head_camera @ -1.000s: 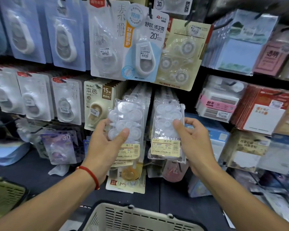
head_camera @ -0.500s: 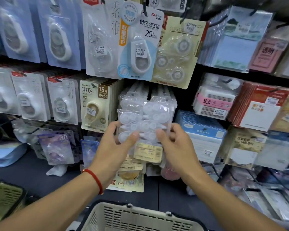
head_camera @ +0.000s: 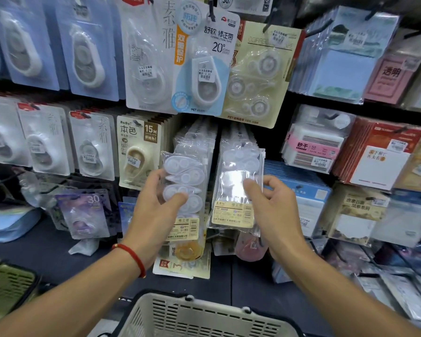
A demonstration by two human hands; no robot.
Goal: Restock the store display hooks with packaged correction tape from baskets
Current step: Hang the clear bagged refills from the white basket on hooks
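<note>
Correction tape packs [head_camera: 184, 188] [head_camera: 238, 188] hanging side by side; left hand [head_camera: 153, 212] grip holds one, right hand [head_camera: 275, 210] pinches other

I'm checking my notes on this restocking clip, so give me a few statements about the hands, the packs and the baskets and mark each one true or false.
1. The left hand holds a clear pack of correction tape. True.
2. The right hand is empty. False: it pinches a second clear pack by its right edge.
3. The two packs overlap each other. False: they are side by side with a gap between them.
4. A red cord bracelet is on the left wrist. True.
5. The cream basket sits at the bottom of the view, below the hands. True.
6. The green basket is to the right. False: it is at the lower left.
</note>
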